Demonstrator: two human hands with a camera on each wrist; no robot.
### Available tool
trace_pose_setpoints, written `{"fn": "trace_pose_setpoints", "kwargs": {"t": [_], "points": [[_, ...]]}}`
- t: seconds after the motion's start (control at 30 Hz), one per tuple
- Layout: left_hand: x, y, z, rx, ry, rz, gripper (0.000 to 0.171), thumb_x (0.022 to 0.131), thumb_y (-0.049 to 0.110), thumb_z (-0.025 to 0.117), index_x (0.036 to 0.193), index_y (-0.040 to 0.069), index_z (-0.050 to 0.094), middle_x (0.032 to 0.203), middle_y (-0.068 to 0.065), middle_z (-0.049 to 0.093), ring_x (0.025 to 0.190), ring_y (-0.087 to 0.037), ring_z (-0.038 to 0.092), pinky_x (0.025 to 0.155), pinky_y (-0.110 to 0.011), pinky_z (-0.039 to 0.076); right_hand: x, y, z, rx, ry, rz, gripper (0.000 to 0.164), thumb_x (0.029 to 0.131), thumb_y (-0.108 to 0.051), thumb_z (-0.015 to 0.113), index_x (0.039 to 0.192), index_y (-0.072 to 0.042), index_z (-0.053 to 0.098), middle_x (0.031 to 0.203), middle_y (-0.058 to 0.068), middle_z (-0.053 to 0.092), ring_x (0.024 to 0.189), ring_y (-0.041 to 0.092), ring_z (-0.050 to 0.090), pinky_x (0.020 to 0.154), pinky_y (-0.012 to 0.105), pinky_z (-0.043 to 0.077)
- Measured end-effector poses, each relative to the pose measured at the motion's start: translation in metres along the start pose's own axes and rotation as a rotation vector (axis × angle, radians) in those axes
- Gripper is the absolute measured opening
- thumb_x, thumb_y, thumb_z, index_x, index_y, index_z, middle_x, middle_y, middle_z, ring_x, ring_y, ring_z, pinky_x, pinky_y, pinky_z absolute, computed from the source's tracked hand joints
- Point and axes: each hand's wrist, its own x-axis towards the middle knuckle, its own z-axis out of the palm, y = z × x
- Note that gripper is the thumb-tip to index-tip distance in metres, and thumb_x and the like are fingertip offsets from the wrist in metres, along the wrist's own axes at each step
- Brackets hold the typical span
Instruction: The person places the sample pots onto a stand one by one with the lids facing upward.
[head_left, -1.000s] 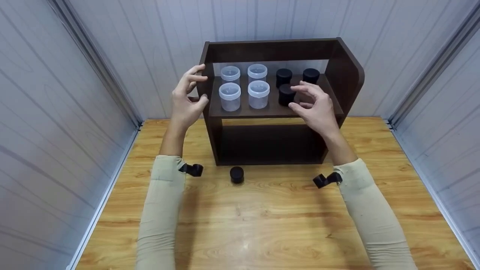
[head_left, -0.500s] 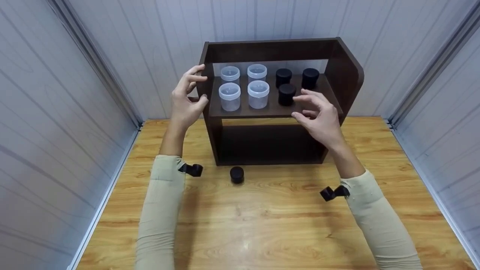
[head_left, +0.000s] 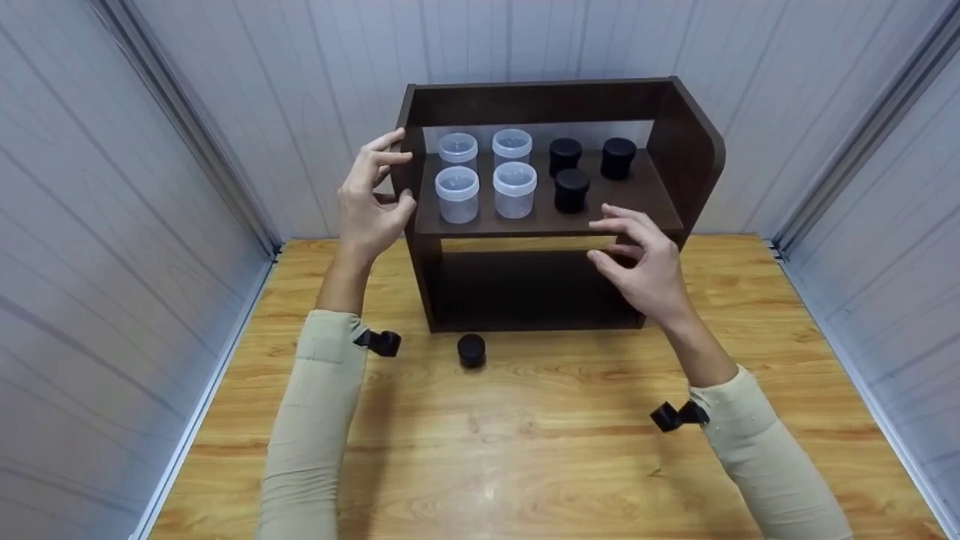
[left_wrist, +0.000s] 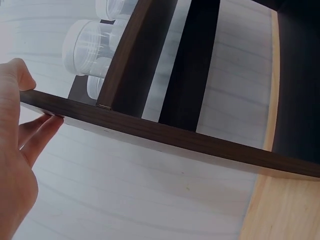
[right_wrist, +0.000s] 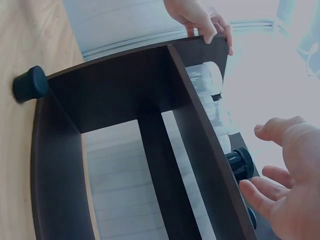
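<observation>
My left hand (head_left: 371,202) grips the left side panel of a dark brown wooden shelf (head_left: 540,101), thumb on one face and fingers on the other, as the left wrist view shows. In front of the shelf's right part hangs my right hand (head_left: 645,262), fingers loosely bent and holding nothing. Closest to it on the upper board stands a black lidded jar (head_left: 571,190); behind that are two more black jars, one a back-row jar (head_left: 619,158). Several clear plastic jars stand in two rows at the left, among them a front jar (head_left: 457,195).
One more black jar (head_left: 472,350) stands on the wood-grain floor (head_left: 487,450) before the shelf's front left corner. The lower compartment (head_left: 536,289) opens toward me. Pale panelled walls (head_left: 300,90) rise behind and at both sides.
My right hand has moved away from the front black jar, down and toward me, past the upper board's front edge. The left hand stays on the side panel, and the jars keep their places.
</observation>
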Motion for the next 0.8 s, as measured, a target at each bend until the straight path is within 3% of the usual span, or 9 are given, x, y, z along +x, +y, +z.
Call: {"fn": "trace_pose_setpoints", "kwargs": {"t": [0.17,0.3,0.43,0.57,0.7,0.8], "points": [[-0.002,-0.003,0.001,-0.019,0.021,0.023,0.05,0.087,-0.012,0.065,0.135,-0.002,0.072,0.161,-0.014,0.067,0.148,-0.023,0.067,0.091,-0.02,0.067,-0.015,0.004,0.002,-0.003,-0.006,0.003,0.035,0.096,0.005,0.082,0.131,0.003,0.079,0.159,0.023,0.065,0.149,0.031,0.063,0.103,0.015,0.061],[-0.004,-0.004,0.001,-0.035,0.029,0.023,0.052,0.087,-0.012,0.066,0.139,-0.005,0.069,0.16,-0.017,0.068,0.146,-0.025,0.069,0.09,-0.025,0.069,-0.026,0.009,0.004,0.001,-0.013,0.004,0.033,0.096,0.006,0.082,0.129,0.004,0.079,0.157,0.02,0.067,0.143,0.011,0.066,0.102,0.016,0.062],[-0.003,-0.003,0.0,-0.013,0.027,0.015,0.047,0.088,-0.011,0.066,0.134,-0.008,0.068,0.16,-0.016,0.068,0.145,-0.024,0.069,0.087,-0.022,0.069,-0.035,0.016,0.008,0.01,-0.016,0.002,0.032,0.094,0.007,0.083,0.126,0.005,0.08,0.155,0.019,0.069,0.136,-0.005,0.064,0.102,0.018,0.063],[-0.002,-0.003,-0.001,0.021,0.015,0.012,0.04,0.09,-0.009,0.069,0.13,-0.008,0.067,0.162,-0.014,0.067,0.147,-0.023,0.067,0.088,-0.022,0.068,-0.044,0.023,0.013,-0.007,-0.034,0.008,0.032,0.094,0.007,0.084,0.125,0.004,0.081,0.153,0.018,0.071,0.134,-0.009,0.064,0.102,0.017,0.063],[-0.003,-0.004,-0.001,0.045,0.004,0.018,0.035,0.092,-0.007,0.07,0.126,-0.007,0.067,0.164,-0.014,0.065,0.15,-0.024,0.065,0.101,-0.034,0.068,-0.052,0.031,0.019,-0.018,-0.067,0.014,0.031,0.093,0.007,0.085,0.124,0.004,0.081,0.152,0.02,0.071,0.133,-0.01,0.063,0.1,0.014,0.061],[-0.003,-0.004,-0.001,0.052,0.005,0.025,0.032,0.092,-0.007,0.069,0.124,-0.007,0.066,0.166,-0.013,0.064,0.151,-0.024,0.065,0.102,-0.037,0.068,-0.057,0.037,0.024,-0.006,-0.089,0.021,0.031,0.093,0.006,0.085,0.124,0.004,0.081,0.151,0.022,0.071,0.132,-0.011,0.063,0.1,0.013,0.061]]}}
